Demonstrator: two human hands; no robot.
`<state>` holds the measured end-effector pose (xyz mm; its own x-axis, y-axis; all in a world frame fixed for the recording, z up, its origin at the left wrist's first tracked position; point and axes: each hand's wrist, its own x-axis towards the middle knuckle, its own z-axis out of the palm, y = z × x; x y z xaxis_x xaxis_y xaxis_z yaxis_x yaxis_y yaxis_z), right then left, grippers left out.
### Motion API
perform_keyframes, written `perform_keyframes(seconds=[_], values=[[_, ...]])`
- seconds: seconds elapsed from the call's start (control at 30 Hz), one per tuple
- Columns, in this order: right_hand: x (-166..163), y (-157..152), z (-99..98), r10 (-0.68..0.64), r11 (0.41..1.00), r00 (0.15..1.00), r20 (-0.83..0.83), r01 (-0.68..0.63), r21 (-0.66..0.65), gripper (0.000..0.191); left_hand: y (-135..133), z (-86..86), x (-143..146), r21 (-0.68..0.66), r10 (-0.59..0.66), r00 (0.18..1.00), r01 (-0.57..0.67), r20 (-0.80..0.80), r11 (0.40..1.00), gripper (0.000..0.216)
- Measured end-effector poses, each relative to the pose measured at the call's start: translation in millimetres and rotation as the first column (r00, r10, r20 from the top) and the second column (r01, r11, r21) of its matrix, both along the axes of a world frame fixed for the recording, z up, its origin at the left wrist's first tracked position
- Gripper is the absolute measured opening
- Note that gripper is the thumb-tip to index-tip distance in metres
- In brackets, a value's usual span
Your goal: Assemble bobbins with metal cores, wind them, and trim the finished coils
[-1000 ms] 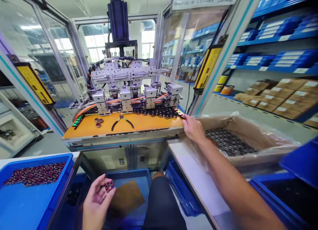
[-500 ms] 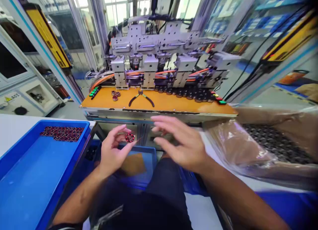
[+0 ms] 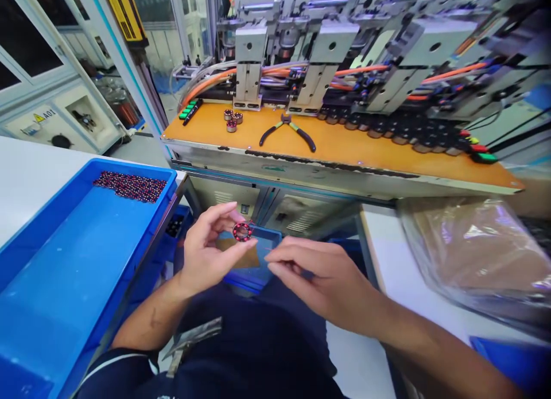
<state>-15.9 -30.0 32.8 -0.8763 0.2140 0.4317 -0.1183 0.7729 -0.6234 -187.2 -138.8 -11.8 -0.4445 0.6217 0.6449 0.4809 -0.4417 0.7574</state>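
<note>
My left hand (image 3: 215, 247) is closed, pinching a small motor stator (image 3: 242, 232) between thumb and fingertips. The stator is a ring with red and dark windings round an open middle, its face toward me. To the right of it, my right hand (image 3: 316, 272) has thumb and index finger pressed together, a short gap from the stator. Whatever lies between those fingertips is too fine to make out. On the orange bench top, several similar stators (image 3: 231, 121) sit in a small group, beside cutting pliers (image 3: 287, 132) with dark handles.
A blue tray (image 3: 86, 261) on the left holds many small stators (image 3: 129, 185) at its far end. Behind the bench (image 3: 365, 149) stands a machine with metal blocks (image 3: 333, 43). Dark round parts (image 3: 400, 129) line the bench. A plastic-covered carton (image 3: 473, 244) lies at right.
My view has tipped down and shifted left. My right hand has gone from spread fingers to a pinch near the stator. My left hand still holds the stator.
</note>
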Motion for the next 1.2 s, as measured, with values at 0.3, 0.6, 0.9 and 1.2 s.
perform_keyframes(seconds=[0.3, 0.6, 0.9, 1.2], values=[[3, 8, -7.0, -0.095, 0.918, 0.985, -0.145, 0.143, 0.371, 0.018, 6, -5.9, 5, -0.033, -0.06, 0.996, 0.058, -0.072, 0.998, 0.078], [5, 4, -23.0, 0.01, 0.998, 1.0, 0.024, -0.008, -0.063, 0.016, 10, -5.0, 9, -0.072, -0.037, 0.999, 0.035, -0.027, 0.997, 0.074], [1, 16, -16.0, -0.047, 0.703, 0.994, 0.095, 0.1, -0.704, 0.02, 12, 3.6, 19, -0.085, -0.112, 0.991, 0.118, 0.071, 0.989, 0.071], [-10, -13, -53.0, -0.172, 0.253, 0.982, -0.078, -0.032, -0.967, 0.029, 8, 1.6, 24, -0.068, -0.166, 0.98, 0.174, 0.111, 0.982, 0.072]])
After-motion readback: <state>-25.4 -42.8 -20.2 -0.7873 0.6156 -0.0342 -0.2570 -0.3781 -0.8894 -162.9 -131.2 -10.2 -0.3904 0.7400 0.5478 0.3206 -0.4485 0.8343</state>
